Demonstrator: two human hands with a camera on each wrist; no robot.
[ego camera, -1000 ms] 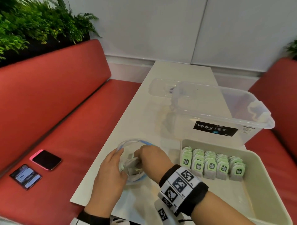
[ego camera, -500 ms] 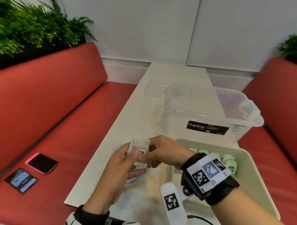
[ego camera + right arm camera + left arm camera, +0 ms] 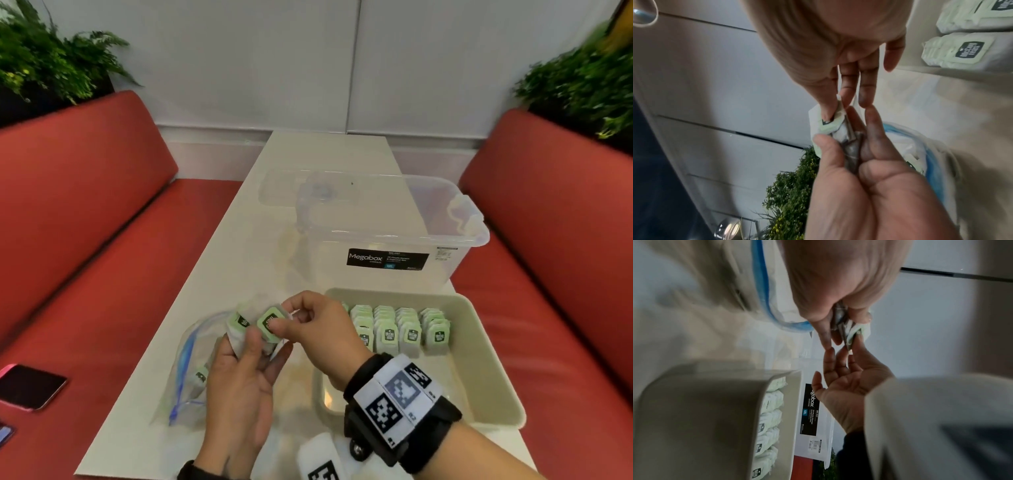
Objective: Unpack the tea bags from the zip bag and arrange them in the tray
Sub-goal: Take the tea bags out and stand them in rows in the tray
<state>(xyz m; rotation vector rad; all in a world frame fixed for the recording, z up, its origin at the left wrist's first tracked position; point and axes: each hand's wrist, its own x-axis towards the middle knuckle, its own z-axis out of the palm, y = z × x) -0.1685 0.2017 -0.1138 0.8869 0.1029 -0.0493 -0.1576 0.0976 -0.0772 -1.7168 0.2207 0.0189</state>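
- The left hand point(image 3: 239, 383) was raised over the tabletop point(image 3: 219, 274), at about 7 o'clock in the head view. Its fingers & thumb were curled round a small bunch of tea bags point(image 3: 239, 329).
- The right hand point(image 3: 322, 332) was just beside it, at 3 o'clock from the left one. Its thumb & first finger pinched the green tag point(image 3: 270, 323) of one tea bag in that bunch. The other fingers were loosely bent, not gripping anything.
- In the right wrist view the two hands met at the fingertips, w/ the bunch squeezed between the left thumb point(image 3: 826, 151) & fingers.
- The zip bag point(image 3: 186, 373) lay flat on the tabletop under the left hand, at 9 o'clock from it. It was clear w/ a blue zip line. At least 1 tea bag was inside it.
- The tray point(image 3: 486, 370) sat on the tabletop at 3 o'clock from the hands, close by. It was pale & had tall walls.
- Rows of tea bags point(image 3: 400, 329) stood upright in the far half of the tray, green tags facing the person.
- A clear storage box point(image 3: 387, 236) w/ a black label stood at 12 o'clock from the tray, just behind it.
- Red benches point(image 3: 85, 240) ran along both sides. Two phones point(image 3: 30, 385) lay on the left one, at 9 o'clock.
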